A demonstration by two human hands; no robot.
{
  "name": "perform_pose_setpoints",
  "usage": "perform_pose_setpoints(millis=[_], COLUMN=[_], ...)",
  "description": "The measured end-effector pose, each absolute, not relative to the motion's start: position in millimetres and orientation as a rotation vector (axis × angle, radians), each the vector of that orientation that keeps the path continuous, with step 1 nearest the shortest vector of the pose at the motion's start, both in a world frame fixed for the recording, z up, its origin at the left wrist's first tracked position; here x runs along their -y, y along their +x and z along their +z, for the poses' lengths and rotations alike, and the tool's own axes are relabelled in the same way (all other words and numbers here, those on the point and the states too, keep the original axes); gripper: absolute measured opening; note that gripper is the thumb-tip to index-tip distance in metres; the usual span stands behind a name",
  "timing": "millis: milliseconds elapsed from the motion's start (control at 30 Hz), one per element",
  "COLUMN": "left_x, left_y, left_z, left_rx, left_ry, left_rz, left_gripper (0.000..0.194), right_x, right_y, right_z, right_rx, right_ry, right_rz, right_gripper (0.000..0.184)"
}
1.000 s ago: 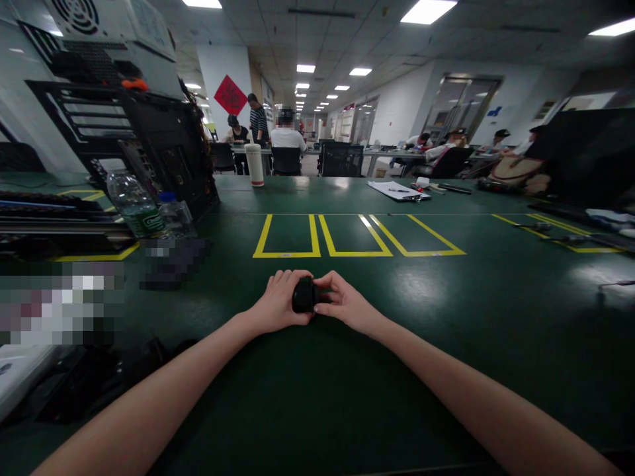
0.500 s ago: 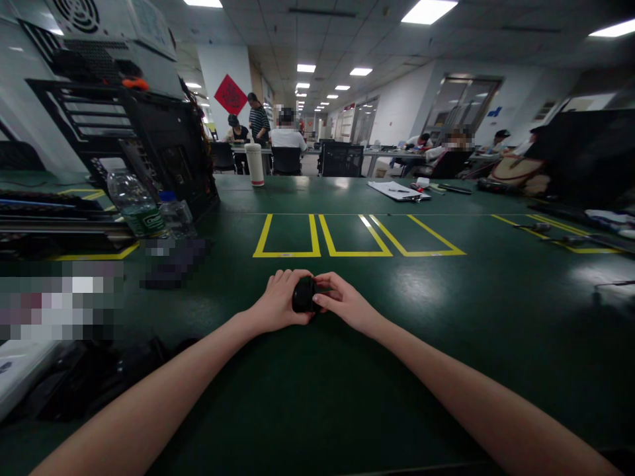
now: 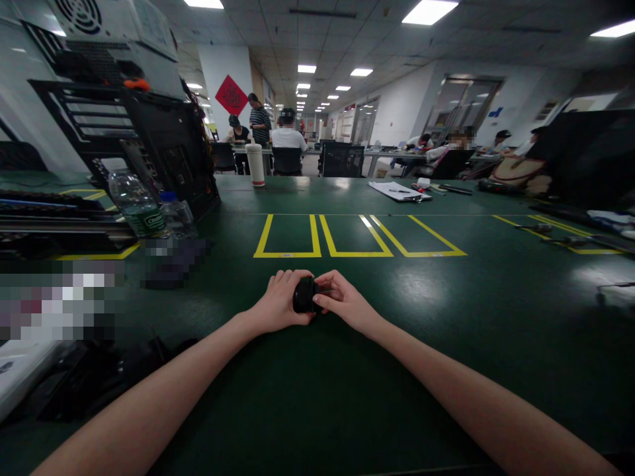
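Note:
Just in front of me, low over the green table, is a small black rounded object with a glossy curved side; its exact kind cannot be made out. My left hand curls around its left side, thumb below and fingers over the top. From the right, my right hand holds its edge between thumb and fingertips. The fingers cover much of the right end, so that part is hidden.
Yellow tape outlines mark the green table beyond my hands. To the left are a clear bottle, a black computer case and dark items. A clipboard and white cup stand farther back. Metal tools lie right.
Both hands keep their hold on the black rounded object. The right fingertips have shifted very slightly at its edge; otherwise the scene looks the same.

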State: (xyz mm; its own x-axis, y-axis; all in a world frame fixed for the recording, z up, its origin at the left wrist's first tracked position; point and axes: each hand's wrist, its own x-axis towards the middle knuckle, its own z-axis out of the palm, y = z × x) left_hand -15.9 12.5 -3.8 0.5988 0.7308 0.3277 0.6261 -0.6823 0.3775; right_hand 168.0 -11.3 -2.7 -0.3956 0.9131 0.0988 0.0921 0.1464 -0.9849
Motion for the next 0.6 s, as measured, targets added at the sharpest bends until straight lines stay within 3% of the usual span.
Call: perform_pose_setpoints(millis=[600], left_x=[-12.6], left_y=[-15.1], left_z=[-4.5], left_rx=[-1.142], left_ry=[2.612], left_rz=[0.69], left_gripper=[0.063], right_x=[9.5], right_y=[169.0], right_z=[-5.8], right_rx=[1.652], right_ry=[-0.985], right_rz=[1.338], right_gripper=[0.028])
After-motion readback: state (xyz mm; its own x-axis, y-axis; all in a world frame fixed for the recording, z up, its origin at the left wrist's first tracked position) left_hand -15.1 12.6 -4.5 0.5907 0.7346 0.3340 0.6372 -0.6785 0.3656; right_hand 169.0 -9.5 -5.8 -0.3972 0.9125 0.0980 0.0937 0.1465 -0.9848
